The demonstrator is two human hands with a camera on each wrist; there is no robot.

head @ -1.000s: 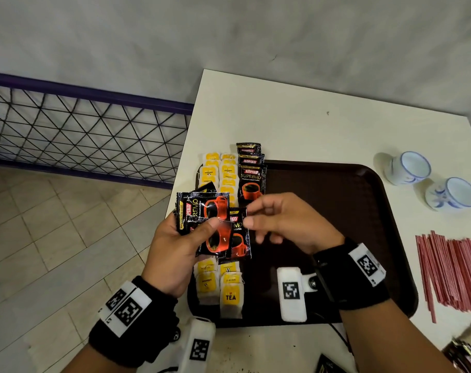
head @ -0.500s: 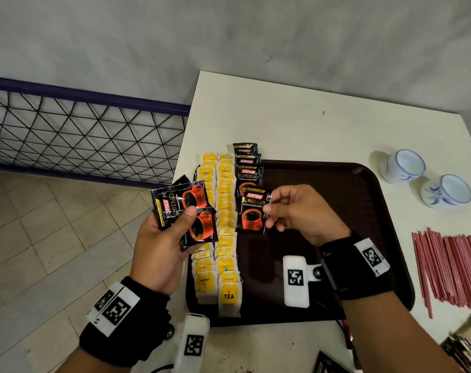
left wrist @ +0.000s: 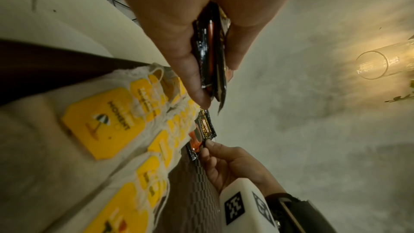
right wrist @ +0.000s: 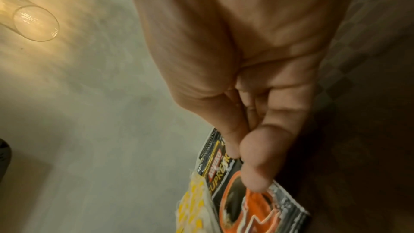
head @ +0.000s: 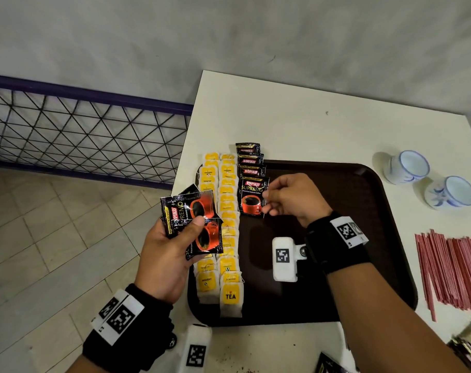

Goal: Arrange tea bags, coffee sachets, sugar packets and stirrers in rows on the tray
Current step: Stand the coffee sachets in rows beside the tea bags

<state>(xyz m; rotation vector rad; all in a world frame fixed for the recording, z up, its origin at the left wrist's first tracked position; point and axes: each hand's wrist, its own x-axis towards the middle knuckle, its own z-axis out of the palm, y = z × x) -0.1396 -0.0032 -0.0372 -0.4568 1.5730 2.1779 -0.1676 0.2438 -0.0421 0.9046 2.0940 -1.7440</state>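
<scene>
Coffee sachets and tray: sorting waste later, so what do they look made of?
Coffee sachets: glossy printed plastic or foil film, judging by sheen and crimped edges. Tray: dark brown, probably moulded plastic, matte, with a fine textured surface and rounded corners.

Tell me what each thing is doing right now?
Left hand: holds spare coffee packets.
Right hand: pinches one coffee packet.
Tea bags: in two rows on the tray.
Cups: lying tipped over.
Stirrers: piled beside the tray.
</scene>
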